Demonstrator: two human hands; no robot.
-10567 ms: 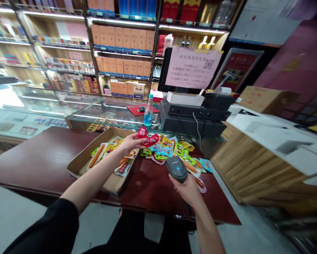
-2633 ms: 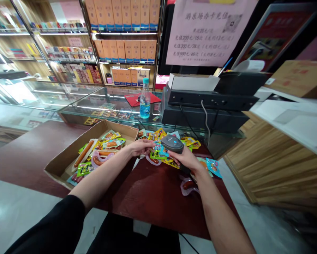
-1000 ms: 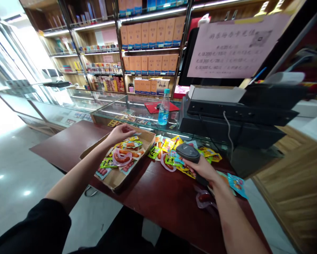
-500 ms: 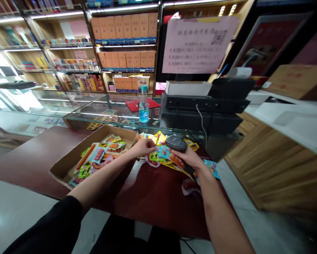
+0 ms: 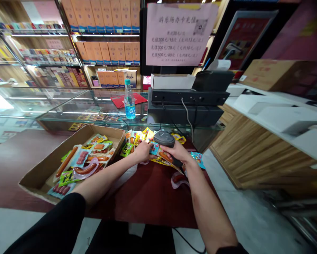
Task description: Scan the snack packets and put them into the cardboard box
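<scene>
In the head view, a person's right hand [image 5: 177, 152] grips a dark scanner [image 5: 164, 138] over the desk [image 5: 153, 197]; the left hand [image 5: 143, 151] is narrowed at a blue packet [image 5: 154, 149], its hold unclear. Handling looks partway: sausage packets [image 5: 81, 157] lie in the cardboard tray [image 5: 111, 135] at left, loose packets [image 5: 126, 149] at right. Scanner and hands hide part of the pile; small print is illegible.

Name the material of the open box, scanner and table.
Open box: matte cardboard, plain brown with worn rim. Scanner: probably plastic, smooth dark-grey shell. Table: glossy, light-reflecting reddish-brown top; varnished wood or laminate, can't tell which.
</scene>
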